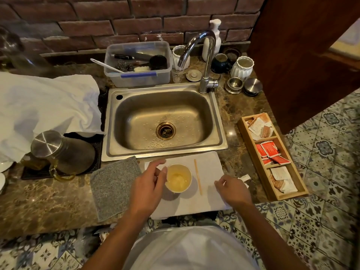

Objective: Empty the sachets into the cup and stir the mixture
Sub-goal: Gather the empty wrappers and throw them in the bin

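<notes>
Right now your left hand (147, 184) sits just beside the cup (178, 177), on its left side. Your fingers (158, 164) on that hand are loosely bent and spread a little, and your thumb seems to touch the cup's rim. They are not wrapped around the cup. The cup stands upright on a white cloth (212, 166) on the tabletop (48, 201), in front of the sink (165, 121). It has some pale yellow liquid in it.

Your right hand (232, 190) is to the right of the cup, over the edge of the white cloth. Its fingers are curled in, with the tips close together. A small white scrap (244, 177) lies just past that hand, but you cannot tell if the fingers hold anything.

A thin wooden stir stick (198, 177) lies flat on the cloth between the cup and your right hand, touching neither hand.

The sachets (269, 151) are in a wooden box (253, 151) with three parts, well to the right. A grey cloth (115, 186) lies left of the white one.
</notes>
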### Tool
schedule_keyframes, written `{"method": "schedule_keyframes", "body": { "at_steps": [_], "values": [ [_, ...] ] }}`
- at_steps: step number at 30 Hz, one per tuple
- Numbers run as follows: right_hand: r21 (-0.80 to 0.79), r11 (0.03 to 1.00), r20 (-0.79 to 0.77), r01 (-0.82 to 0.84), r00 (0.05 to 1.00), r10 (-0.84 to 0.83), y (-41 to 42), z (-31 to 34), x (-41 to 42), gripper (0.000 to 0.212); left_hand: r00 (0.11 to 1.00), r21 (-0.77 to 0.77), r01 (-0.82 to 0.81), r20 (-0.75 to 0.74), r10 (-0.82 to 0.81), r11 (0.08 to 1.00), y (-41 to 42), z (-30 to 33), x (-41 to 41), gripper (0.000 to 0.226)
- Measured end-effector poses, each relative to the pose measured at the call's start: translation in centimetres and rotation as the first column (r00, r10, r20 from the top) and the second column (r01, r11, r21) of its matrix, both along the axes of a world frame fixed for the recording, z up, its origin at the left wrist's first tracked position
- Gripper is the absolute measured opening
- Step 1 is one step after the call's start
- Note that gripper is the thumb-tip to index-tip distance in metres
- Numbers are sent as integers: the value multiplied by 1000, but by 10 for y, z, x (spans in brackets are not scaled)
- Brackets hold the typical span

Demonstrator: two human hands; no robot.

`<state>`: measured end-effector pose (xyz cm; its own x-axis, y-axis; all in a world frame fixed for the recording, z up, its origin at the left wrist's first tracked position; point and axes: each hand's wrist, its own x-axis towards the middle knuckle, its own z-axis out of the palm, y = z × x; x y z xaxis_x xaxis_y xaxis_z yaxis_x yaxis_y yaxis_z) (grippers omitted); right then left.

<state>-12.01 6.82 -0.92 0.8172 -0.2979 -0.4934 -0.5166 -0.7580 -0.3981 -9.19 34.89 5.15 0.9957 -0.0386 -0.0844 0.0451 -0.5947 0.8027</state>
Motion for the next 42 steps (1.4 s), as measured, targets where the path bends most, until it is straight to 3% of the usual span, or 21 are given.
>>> {"method": "schedule_keyframes", "body": {
  "at_steps": [5, 12, 18, 23, 26, 36, 42],
  "values": [
    [-47, 997, 45, 61, 997, -59, -26, 3, -9, 26, 981, -20, 177, 82, -175, 984, -44, 25, 11, 29],
    [-23, 988, 110, 151, 983, -148, -59, 2, -31, 18, 922, 29, 386, 23, -387, 922, -118, 33, 36, 23],
    [35, 980, 52, 197, 979, -199, -74, -2, -42, 36, 852, 149, 519, -5, -524, 842, -171, -1, 47, 30],
    [-20, 989, 65, 149, 987, -147, -84, -18, -51, 42, 790, 270, 610, -125, -601, 745, -222, -37, 49, 39],
    [-61, 994, 81, 92, 993, -87, -85, -25, -52, 48, 712, 349, 693, -199, -673, 630, -254, -52, 52, 39],
    [-32, 997, 107, 68, 992, -65, -87, -42, -49, 46, 698, 426, 710, -328, -636, 560, -287, -89, 48, 51],
    [97, 994, 112, 49, 992, -60, -100, -49, -48, 36, 677, 450, 724, -323, -661, 522, -281, -95, 50, 29]
  ]
}}
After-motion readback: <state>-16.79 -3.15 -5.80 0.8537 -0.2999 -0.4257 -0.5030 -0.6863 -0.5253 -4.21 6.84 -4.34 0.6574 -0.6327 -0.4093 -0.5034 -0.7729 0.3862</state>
